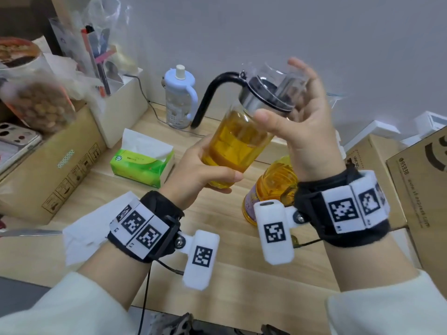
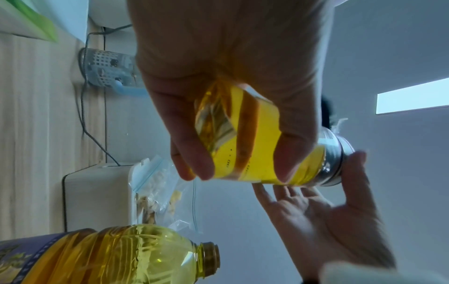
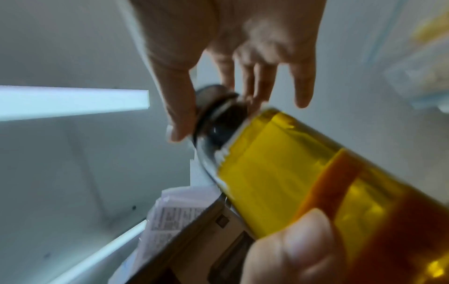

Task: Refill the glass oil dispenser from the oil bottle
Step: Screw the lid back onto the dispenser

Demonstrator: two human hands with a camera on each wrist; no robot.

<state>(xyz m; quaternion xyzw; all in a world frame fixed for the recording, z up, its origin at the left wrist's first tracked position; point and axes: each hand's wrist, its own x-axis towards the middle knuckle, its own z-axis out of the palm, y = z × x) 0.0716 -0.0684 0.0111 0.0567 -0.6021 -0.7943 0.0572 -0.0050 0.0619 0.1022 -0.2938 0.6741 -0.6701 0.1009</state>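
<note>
The glass oil dispenser (image 1: 237,146) (image 2: 257,138) (image 3: 291,163), mostly full of yellow oil, is tilted in the air above the wooden table (image 1: 229,274). My left hand (image 1: 208,175) (image 2: 218,76) grips its lower body. Its metal collar and black lid (image 1: 268,93) sit on top under a clear cap, and a curved black handle (image 1: 210,93) arches left. My right hand (image 1: 297,112) (image 3: 230,48) brackets the lid with straight, spread fingers, thumb by the collar. The oil bottle (image 1: 273,187) (image 2: 121,255) stands on the table below my right wrist, its neck uncapped.
A green tissue pack (image 1: 142,163), a blue-topped feeding bottle (image 1: 180,97) and a white organiser (image 1: 118,105) stand behind. Cardboard boxes flank the table at left (image 1: 48,165) and right (image 1: 423,189). White paper (image 1: 89,228) and a knife blade (image 1: 29,232) lie near my left wrist.
</note>
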